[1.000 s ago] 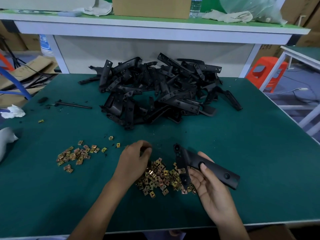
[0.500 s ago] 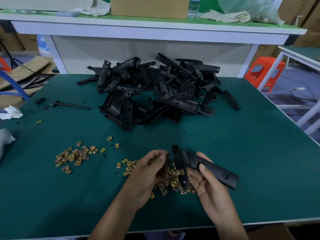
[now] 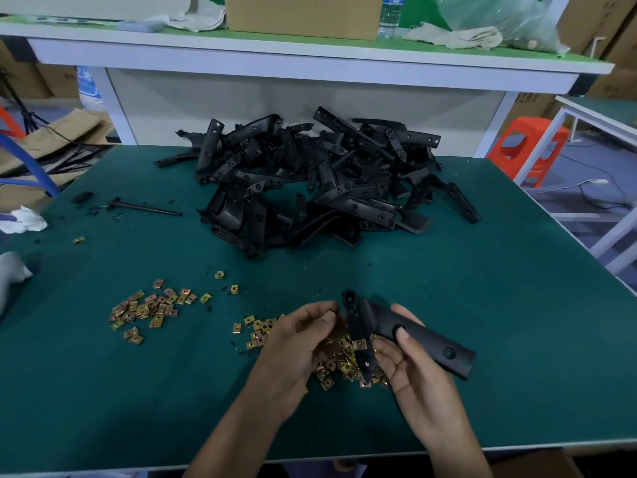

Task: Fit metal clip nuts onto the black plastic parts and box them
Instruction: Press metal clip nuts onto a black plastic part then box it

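My right hand (image 3: 424, 384) holds a black plastic part (image 3: 431, 343) just above the green table (image 3: 499, 305); its long arm points right and a short arm hangs down. My left hand (image 3: 296, 343) is beside that part's left arm, fingertips pinched on a small clip nut that is mostly hidden. Below both hands lies a heap of brass-coloured clip nuts (image 3: 344, 365). A second scatter of clip nuts (image 3: 144, 308) lies to the left. A big pile of black plastic parts (image 3: 310, 188) fills the table's far middle.
A thin black rod (image 3: 144, 208) and a white cloth (image 3: 24, 220) lie at the far left. Behind the table is a raised shelf with a cardboard box (image 3: 303, 15) and a water bottle (image 3: 389, 12). An orange stool (image 3: 527, 150) stands at the right.
My left hand has left the clip nut heap and moved right and up to the held part, fingers pinched. My right hand and the part have barely moved.
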`<state>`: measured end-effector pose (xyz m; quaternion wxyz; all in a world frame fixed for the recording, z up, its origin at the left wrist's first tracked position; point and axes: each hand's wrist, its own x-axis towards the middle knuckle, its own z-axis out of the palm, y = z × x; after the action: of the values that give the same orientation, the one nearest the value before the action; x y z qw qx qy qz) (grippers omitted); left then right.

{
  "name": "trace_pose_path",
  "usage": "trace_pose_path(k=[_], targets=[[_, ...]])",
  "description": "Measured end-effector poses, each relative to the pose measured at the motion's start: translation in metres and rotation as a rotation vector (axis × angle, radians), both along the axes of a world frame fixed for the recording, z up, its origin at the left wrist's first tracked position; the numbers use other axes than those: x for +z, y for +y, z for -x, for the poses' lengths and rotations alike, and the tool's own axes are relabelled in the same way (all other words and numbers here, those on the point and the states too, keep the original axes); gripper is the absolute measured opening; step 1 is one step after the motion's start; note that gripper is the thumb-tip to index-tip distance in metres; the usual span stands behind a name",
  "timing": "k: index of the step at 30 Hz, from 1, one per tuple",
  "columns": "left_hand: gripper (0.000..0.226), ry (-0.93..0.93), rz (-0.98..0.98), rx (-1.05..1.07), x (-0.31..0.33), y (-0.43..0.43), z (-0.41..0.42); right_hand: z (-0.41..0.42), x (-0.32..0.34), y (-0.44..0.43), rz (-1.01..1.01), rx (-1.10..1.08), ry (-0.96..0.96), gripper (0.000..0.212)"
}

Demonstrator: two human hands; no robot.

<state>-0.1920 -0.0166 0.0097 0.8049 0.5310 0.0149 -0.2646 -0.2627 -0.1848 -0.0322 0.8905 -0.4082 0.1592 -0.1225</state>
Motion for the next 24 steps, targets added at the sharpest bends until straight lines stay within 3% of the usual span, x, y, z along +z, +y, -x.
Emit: trace_pose_path(k=[9,19,24], targets=[[0.011,0.018,0.038,-0.011,0.0046,-0.0048,0.0043,0.0004,0.0003,0.0017,0.038,-0.012,0.001,0.043],[0.004,0.023,-0.094,-0.019,0.0087,0.0006,0.0006,0.0018,-0.0004,0.0048,0.145,-0.017,-0.009,0.037],[0.012,0.053,-0.131,0.060,0.0002,0.0023,-0.0013,0.0019,-0.0007,0.0081,0.196,-0.028,-0.005,0.040]])
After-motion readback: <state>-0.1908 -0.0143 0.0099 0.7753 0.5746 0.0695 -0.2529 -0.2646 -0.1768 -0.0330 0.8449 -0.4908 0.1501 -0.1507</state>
